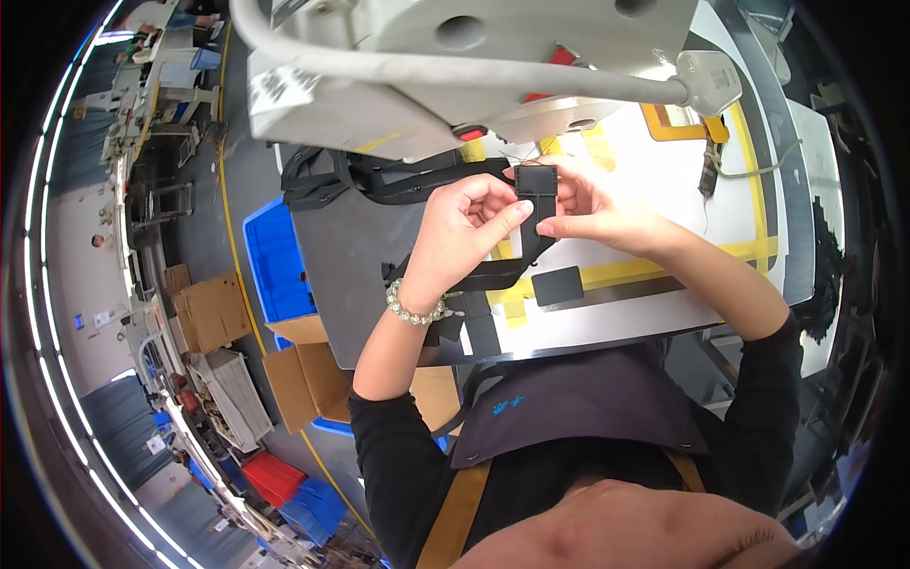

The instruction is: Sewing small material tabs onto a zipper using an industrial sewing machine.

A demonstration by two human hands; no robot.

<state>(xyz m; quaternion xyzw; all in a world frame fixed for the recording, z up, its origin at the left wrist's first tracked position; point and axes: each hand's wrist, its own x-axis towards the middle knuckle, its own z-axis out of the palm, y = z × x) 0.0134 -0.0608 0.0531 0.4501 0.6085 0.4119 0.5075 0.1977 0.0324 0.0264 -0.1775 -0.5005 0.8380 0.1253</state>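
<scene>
Dark apron point(578, 408) comes nearest, between forearms point(725, 277) slanting inward. Left hand point(464, 228), nearly closed with fingers curled, and right hand point(607, 211), half open with thumb extended, pinch a black strap point(545, 212) with a square patch point(536, 180) between them. Beyond both hands stands a white machine point(607, 38).

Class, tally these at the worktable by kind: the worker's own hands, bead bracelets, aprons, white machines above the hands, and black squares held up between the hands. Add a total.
Hands: 2 (left hand, right hand)
Bead bracelet: 1
Apron: 1
White machine: 1
Held black square: 1
Total: 6
</scene>
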